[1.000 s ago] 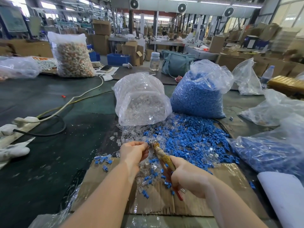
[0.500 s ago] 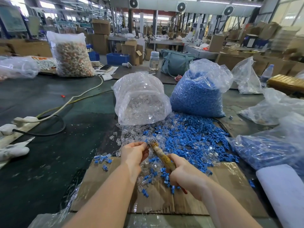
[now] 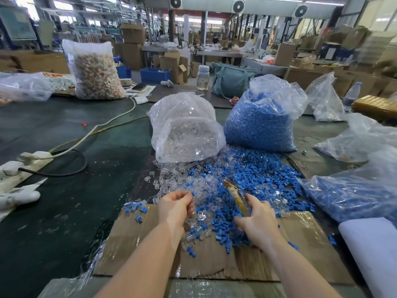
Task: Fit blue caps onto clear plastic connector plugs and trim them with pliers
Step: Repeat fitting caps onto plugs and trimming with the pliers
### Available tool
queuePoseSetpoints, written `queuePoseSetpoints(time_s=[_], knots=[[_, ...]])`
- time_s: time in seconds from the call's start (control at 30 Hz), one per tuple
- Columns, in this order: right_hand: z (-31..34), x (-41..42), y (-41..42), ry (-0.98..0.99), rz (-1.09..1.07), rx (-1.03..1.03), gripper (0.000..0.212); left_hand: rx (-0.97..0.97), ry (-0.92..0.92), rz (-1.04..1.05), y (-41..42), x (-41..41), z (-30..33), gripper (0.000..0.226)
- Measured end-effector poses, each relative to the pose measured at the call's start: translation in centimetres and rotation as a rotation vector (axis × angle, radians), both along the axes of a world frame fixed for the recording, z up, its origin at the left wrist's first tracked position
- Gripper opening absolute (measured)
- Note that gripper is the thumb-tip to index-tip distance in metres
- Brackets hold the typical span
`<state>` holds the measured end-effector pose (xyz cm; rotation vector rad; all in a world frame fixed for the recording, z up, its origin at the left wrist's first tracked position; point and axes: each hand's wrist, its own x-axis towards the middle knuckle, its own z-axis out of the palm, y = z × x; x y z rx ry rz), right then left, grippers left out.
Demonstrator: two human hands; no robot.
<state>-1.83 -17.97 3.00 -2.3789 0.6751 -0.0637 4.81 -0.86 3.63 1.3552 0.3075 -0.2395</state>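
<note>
While the left hand (image 3: 176,206) pinches a capped plug (image 3: 191,192) near the pile (image 3: 247,175), the right hand (image 3: 256,220) grips pliers (image 3: 235,193); bring the nose squarely to the plug before squeezing.

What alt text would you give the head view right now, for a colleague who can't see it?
Two bare hands work over a pile of blue caps and clear plugs on cardboard: the left hand pinches a small piece, the right hand grips pliers. Behind stand a bag of clear plugs and a bag of blue caps.
</note>
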Motion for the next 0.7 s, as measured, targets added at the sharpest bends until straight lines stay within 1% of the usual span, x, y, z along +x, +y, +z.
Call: queuePoseSetpoints(time_s=[0.07,0.2,0.37,0.47,0.53,0.6,0.7], knots=[[-0.4,-0.2,-0.5,0.030,-0.031,-0.125,0.073,0.012,-0.009,-0.009,-0.1,-0.3,-0.1,0.008],[-1.6,-0.5,-1.7,0.091,-0.043,-0.275,0.071,0.019,-0.011,-0.028,-0.1,-0.5,-0.2,0.007],[-2.5,-0.8,-2.4,0.087,-0.022,-0.389,0.073,0.041,-0.020,-0.026,0.0,-0.7,-0.4,0.009],[-2.7,-1.0,-2.5,0.136,-0.005,-0.450,0.074,0.064,-0.030,-0.041,0.1,-0.9,-0.4,0.011],[-2.7,-1.2,-2.4,0.156,-0.011,-0.518,0.074,0.114,-0.051,-0.041,0.5,-0.9,-0.5,0.013],[-2.5,-1.6,-2.0,0.087,-0.019,-0.563,0.070,0.222,-0.102,-0.032,1.1,-0.8,-0.8,0.013],[-2.3,-2.0,-0.8,-0.152,0.049,-0.494,0.053,0.442,-0.201,0.013,2.3,-0.3,-1.6,0.012]])
